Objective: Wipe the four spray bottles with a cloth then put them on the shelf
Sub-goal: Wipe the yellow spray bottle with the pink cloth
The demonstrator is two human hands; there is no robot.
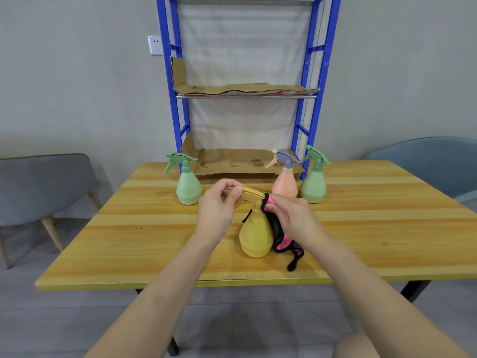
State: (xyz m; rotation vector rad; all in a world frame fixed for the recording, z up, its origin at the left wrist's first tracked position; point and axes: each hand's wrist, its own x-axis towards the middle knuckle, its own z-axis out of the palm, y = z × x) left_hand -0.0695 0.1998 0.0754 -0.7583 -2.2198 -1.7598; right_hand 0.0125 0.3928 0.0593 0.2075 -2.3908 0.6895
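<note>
Head view. Wooden bench, grain running left to right. A yellow spray bottle stands upright near the bench's centre, nozzle pointing left.

Left hand: fingers closed on the yellow trigger head, pinching it from the left side.

Right hand: fingers together, clamped on a pink-and-black cloth, pressing it against the bottle's neck on the right. The rest of the cloth hangs down the bottle's right flank; its black tail lies on the bench just right of the base.

Three more bottles stand upright at the far side of the bench. Left green bottle sits far left of the yellow one, trigger head pointing left. Peach bottle with a grey-purple head stands far right, just beside the right green bottle; whether the two touch, I cannot tell.

Blue metal shelf stands at the far edge of the bench against the wall. Stained cardboard lines its bottom tier, more cardboard on the tier above. No bottle on any tier.

Grey chair left of the bench, blue-grey chair at right. Wall socket left of the shelf frame.
</note>
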